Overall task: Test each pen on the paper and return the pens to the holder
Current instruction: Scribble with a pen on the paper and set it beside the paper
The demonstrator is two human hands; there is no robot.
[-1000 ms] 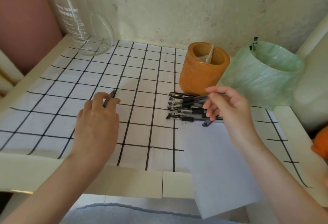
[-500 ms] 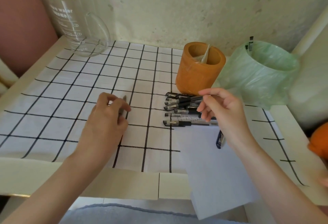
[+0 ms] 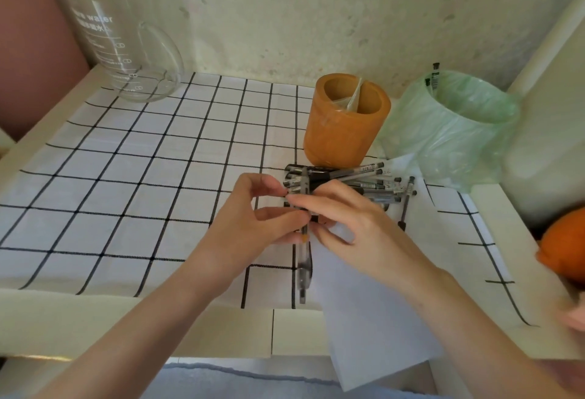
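**Hands.** The left hand (image 3: 253, 227) and the right hand (image 3: 357, 224) meet above the near centre of the table. Both grasp one clear-barrelled pen with dark fittings (image 3: 303, 272).
- Left hand: thumb and fingers are curled and pinch the pen at mid-length from the left side.
- Right hand: index finger and thumb close on the same section from the right side.

**Held pen.** The pen points away from the person. Its far end lies over the pen pile. Its near end reaches toward the table's front edge, just beside the left edge of the paper, and is blurred.

**Task items.**
- A rectangular sheet of white paper (image 3: 373, 319) lies on the right part of the cloth and overhangs the front edge of the table.
- A pile of clear pens with dark caps (image 3: 354, 177) lies at the far end of the paper, just in front of the holder.
- One separate dark pen (image 3: 406, 202) lies on the paper just right of the pile, crosswise to it.
- The orange cylindrical holder (image 3: 342, 139) stands upright, with a pale divider visible inside.

**Surroundings.**
- A white cloth with a black grid (image 3: 126, 193) covers the table.
- A clear glass measuring jug (image 3: 126, 50) stands at the far left.
- A container lined with a pale green plastic bag (image 3: 452, 132) stands right of the holder.
- An orange rounded object (image 3: 566, 250) shows at the right edge.
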